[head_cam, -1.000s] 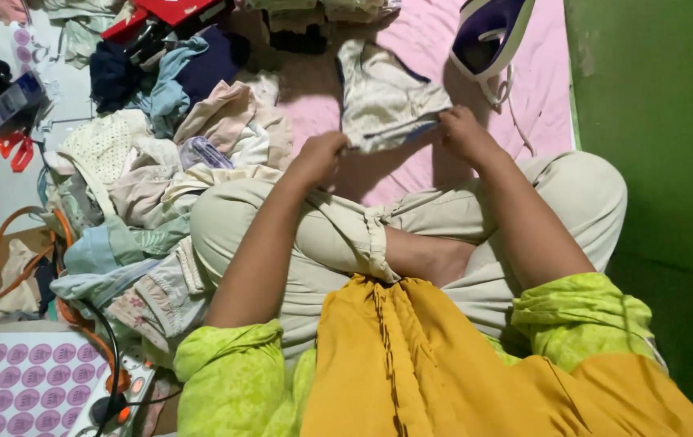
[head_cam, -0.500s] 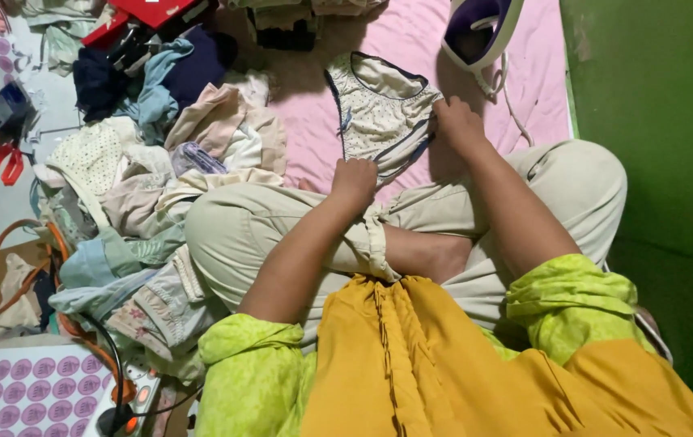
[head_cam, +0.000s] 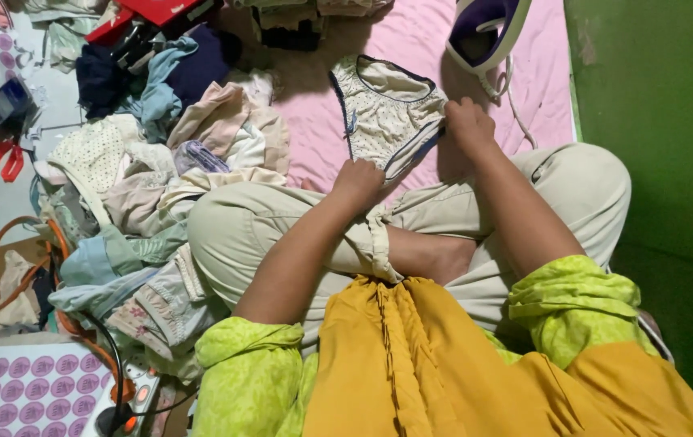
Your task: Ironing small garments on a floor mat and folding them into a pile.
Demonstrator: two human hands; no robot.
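A small cream garment (head_cam: 385, 113) with fine dots and dark blue trim lies spread on the pink sheet (head_cam: 411, 48) just past my crossed legs. My left hand (head_cam: 359, 182) pinches its near lower edge. My right hand (head_cam: 469, 125) grips its right side, close to the iron. Both hands rest on the cloth, fingers closed on the fabric. My legs are in beige trousers, and my sleeves are lime green over a mustard yellow top.
A purple and white iron (head_cam: 488, 28) stands at the top right with its cord trailing down. A heap of mixed clothes (head_cam: 144, 170) fills the left side. A power strip (head_cam: 132, 400) with cables lies lower left. A green wall (head_cam: 662, 121) closes the right.
The garment was held up, crumpled, between both hands; now it lies flatter on the pink sheet. My left hand has shifted right and nearer to me along its lower edge.
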